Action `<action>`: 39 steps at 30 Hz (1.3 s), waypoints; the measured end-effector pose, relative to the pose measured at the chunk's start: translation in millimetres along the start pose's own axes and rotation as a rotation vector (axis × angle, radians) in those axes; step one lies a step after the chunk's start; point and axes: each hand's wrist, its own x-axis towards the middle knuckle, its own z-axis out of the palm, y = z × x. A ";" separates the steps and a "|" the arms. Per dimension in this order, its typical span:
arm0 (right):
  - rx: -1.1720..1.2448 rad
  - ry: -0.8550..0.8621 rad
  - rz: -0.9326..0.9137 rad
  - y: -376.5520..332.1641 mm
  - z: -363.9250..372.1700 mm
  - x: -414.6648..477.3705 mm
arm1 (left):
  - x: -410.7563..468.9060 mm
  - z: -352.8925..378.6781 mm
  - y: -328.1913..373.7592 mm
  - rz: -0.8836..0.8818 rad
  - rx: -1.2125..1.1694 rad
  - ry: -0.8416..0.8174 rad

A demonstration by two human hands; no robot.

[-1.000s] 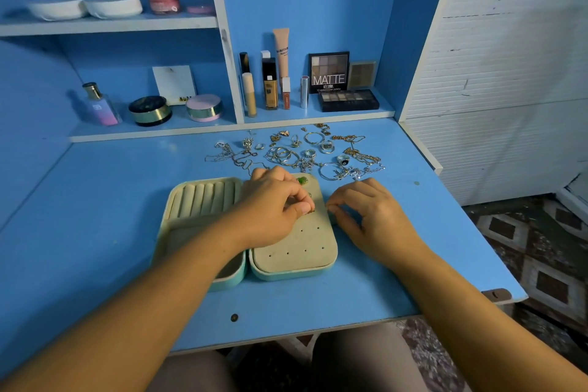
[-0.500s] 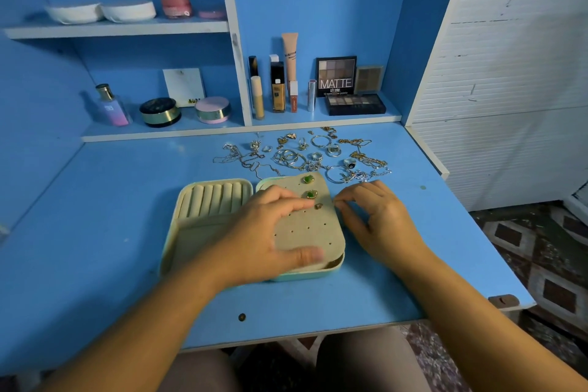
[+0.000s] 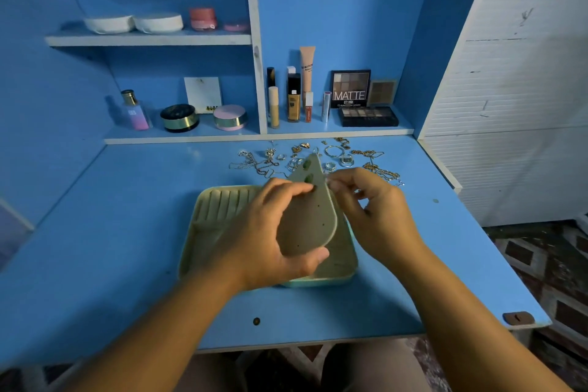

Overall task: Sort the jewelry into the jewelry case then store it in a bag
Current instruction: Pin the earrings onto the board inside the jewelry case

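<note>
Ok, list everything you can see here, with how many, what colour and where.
case: one, pale green, open on the desk
panel: one, beige, tilted up over the case's right half
earrings: two, green, on the panel
loose jewelry: many pieces, gold and silver, on the desk behind the case
desk: one, blue
round boxes: two, white, top shelf
jar: one, pink, top shelf
perfume: one, purple-pink, lower shelf, left
compacts: two, black and pink, lower shelf
card: one, white, behind the compacts
tubes: about six, mixed colours, lower shelf, right of the divider
palettes: three, brown tones, lower shelf, right
left hand: grips the panel
right hand: fingertips behind the panel's top; too blurred to tell what it holds
</note>
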 end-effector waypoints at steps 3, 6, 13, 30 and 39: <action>0.024 -0.096 -0.046 -11.1 3.8 5.4 | -6.5 -4.3 -2.5 0.029 -0.077 0.102; -0.017 -0.148 -0.010 -7.8 2.0 12.6 | -10.7 -10.2 -3.1 0.047 -0.099 0.120; -0.551 -0.152 0.179 43.6 -16.2 35.2 | -17.7 -20.0 -3.7 0.074 -0.016 0.192; -0.823 -0.434 0.062 55.7 3.0 78.7 | -22.0 -17.0 -17.5 0.081 -0.353 0.255; -0.868 -0.476 0.070 46.0 9.6 85.5 | -21.1 -15.6 -21.9 0.068 -0.378 0.270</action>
